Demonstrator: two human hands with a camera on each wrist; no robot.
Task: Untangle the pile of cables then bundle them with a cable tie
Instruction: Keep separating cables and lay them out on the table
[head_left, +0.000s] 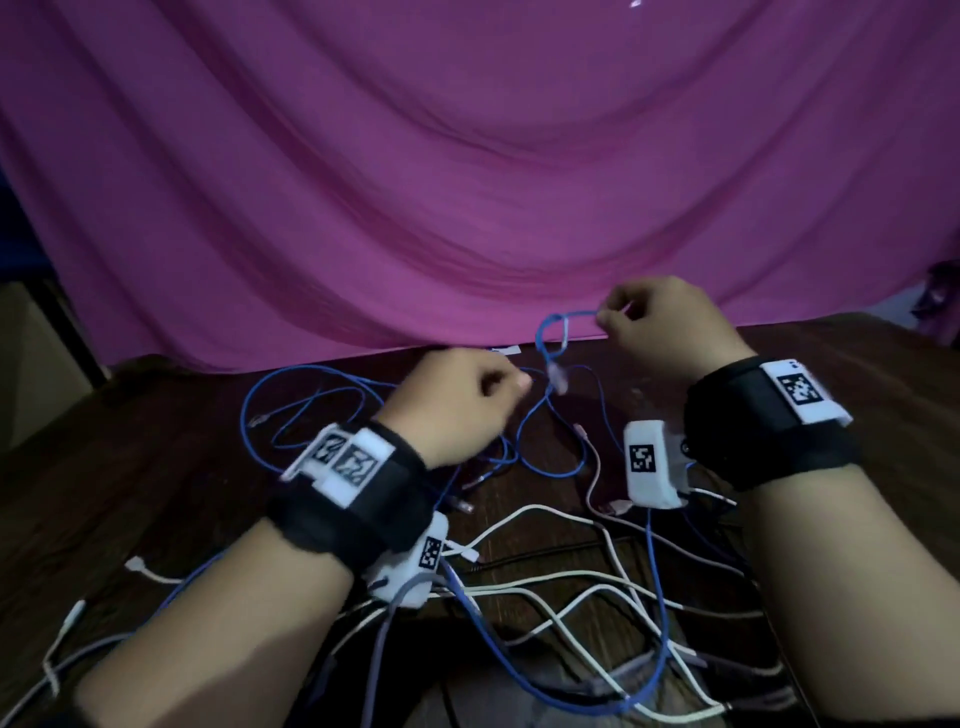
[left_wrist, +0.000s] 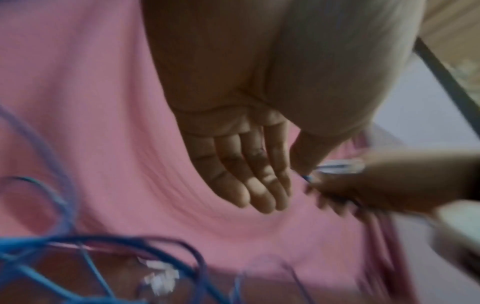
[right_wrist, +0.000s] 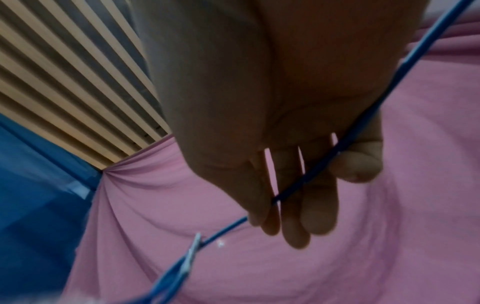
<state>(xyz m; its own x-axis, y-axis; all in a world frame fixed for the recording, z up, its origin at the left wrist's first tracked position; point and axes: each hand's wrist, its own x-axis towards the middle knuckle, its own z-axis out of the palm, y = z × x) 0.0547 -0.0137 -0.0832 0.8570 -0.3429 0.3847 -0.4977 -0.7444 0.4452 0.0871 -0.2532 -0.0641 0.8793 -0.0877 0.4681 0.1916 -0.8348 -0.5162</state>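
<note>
A thin blue cable (head_left: 571, 313) is lifted above the dark wooden table (head_left: 156, 467). It forms a small loop, and a clear plug (head_left: 558, 378) hangs below the loop. My right hand (head_left: 605, 314) pinches this cable beside the loop. In the right wrist view the blue cable (right_wrist: 226, 229) runs across the fingers, under the thumb of my right hand (right_wrist: 335, 164). My left hand (head_left: 511, 382) hovers just left of the plug with its fingers loosely curled. The left wrist view shows my left hand (left_wrist: 288, 185) with nothing in its palm. More blue cable (head_left: 270, 384) loops behind it.
White cables (head_left: 571, 577) and another blue cable (head_left: 655, 597) lie crossed over each other on the near part of the table, under both forearms. A pink cloth (head_left: 467, 156) hangs behind the table's far edge. A small white strip (head_left: 506, 351) lies at that edge.
</note>
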